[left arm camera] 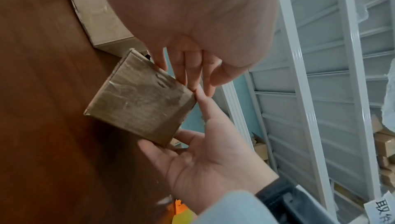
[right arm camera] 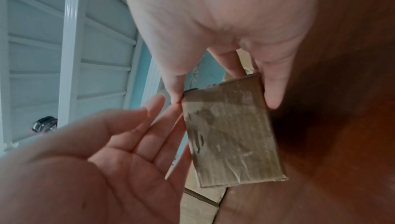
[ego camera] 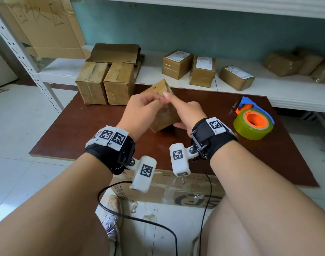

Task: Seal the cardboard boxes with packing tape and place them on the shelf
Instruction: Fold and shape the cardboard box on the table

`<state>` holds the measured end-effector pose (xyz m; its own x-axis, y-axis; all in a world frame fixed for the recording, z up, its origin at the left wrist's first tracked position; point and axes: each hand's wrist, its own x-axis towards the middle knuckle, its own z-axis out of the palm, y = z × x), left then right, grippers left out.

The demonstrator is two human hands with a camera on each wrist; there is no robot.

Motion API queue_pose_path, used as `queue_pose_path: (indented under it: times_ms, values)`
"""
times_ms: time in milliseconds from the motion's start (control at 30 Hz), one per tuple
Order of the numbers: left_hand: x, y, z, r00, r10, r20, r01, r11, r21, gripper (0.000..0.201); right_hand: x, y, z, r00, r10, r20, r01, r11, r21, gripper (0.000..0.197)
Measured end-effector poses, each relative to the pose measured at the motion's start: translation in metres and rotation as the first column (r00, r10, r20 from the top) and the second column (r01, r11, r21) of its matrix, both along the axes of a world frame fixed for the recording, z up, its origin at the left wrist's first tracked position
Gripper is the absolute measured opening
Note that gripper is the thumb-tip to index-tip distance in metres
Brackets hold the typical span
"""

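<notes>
**Inspector A:** Since the small box (ego camera: 165,117) is held tilted on one corner above the table (ego camera: 88,130), how should the step in hand be carried out?

**Inspector B:** The step is judged to be pressing the tape down at the top corner. Glossy, wrinkled film is seen across the box faces in both wrist views. The box should be braced firmly from below while the loose edge is rubbed flat, from the face outward over the corner, so that no lip is left to lift. Wrinkles should be smoothed before the box is passed to the shelf (ego camera: 154,74) at 12 o'clock. The two taped boxes (ego camera: 106,82) at 11 o'clock should not be knocked on the way. The tape dispenser (ego camera: 254,124) lies at 3 o'clock on the table, within reach if a further strip is judged necessary.

**Inspector A:** And how are the hands posed?

**Inspector B:** Both forearms are brought in from 6 o'clock and meet at the centre. The right hand (ego camera: 189,111) grips the box. Its thumb is set at the lower corner and its index finger is stretched to the top corner. At least one finger is seen behind the box in the right wrist view. The left hand (ego camera: 139,111) is held with the palm open. Its fingers (right arm camera: 169,114) are straight, with the tips laid against the top edge beside the right index. Nothing is clasped by it.
</notes>
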<state>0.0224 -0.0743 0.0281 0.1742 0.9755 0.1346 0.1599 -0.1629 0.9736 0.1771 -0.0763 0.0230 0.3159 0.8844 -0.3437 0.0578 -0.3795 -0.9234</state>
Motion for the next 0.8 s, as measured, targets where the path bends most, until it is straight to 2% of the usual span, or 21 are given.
queue_pose_path:
  times_ms: [67, 133, 200, 267, 333, 400, 467, 567, 667, 800]
  values:
    - [-0.002, -0.006, 0.002, 0.999, -0.008, 0.039, 0.008, 1.0, 0.001, 0.021, 0.003, -0.009, 0.005, 0.999, -0.013, -0.052, 0.013, 1.0, -0.001, 0.072]
    - [-0.004, -0.014, 0.004, 0.995, 0.022, 0.094, -0.024, 1.0, 0.02, 0.02, 0.005, -0.017, 0.013, 0.994, -0.031, -0.103, 0.033, 0.999, 0.013, 0.066]
    - [-0.008, -0.02, 0.004, 0.991, 0.068, 0.112, -0.074, 0.996, 0.051, 0.021, 0.004, -0.025, 0.021, 0.98, -0.066, -0.186, 0.073, 0.997, 0.031, 0.075]
    - [-0.013, -0.025, 0.004, 0.987, 0.136, 0.081, -0.141, 0.988, 0.06, 0.032, 0.003, -0.032, 0.025, 0.953, -0.109, -0.281, 0.127, 0.991, 0.047, 0.085]
    - [-0.018, -0.028, 0.009, 0.977, 0.193, 0.087, -0.193, 0.981, -0.004, 0.045, 0.002, -0.041, 0.027, 0.93, -0.135, -0.342, 0.162, 0.985, 0.051, 0.081]
    - [-0.022, -0.028, 0.013, 0.967, 0.179, 0.181, -0.149, 0.975, -0.168, 0.055, 0.003, -0.049, 0.025, 0.923, -0.136, -0.36, 0.168, 0.984, 0.058, 0.074]
    - [-0.025, -0.029, 0.013, 0.944, 0.145, 0.296, -0.044, 0.946, -0.322, 0.063, 0.003, -0.056, 0.017, 0.929, -0.127, -0.349, 0.158, 0.986, 0.062, 0.067]
    - [-0.023, -0.029, 0.013, 0.922, 0.126, 0.367, 0.043, 0.907, -0.42, 0.046, 0.001, -0.063, 0.004, 0.944, -0.09, -0.319, 0.101, 0.995, 0.019, 0.058]
    - [-0.02, -0.024, 0.007, 0.943, 0.134, 0.305, 0.002, 0.913, -0.409, 0.023, -0.001, -0.065, 0.0, 0.979, -0.056, -0.194, 0.046, 0.998, -0.052, 0.068]
    - [-0.017, -0.017, 0.0, 0.969, 0.126, 0.211, -0.037, 0.925, -0.378, 0.035, 0.006, -0.058, 0.001, 0.997, -0.044, -0.059, 0.039, 0.996, -0.076, 0.077]
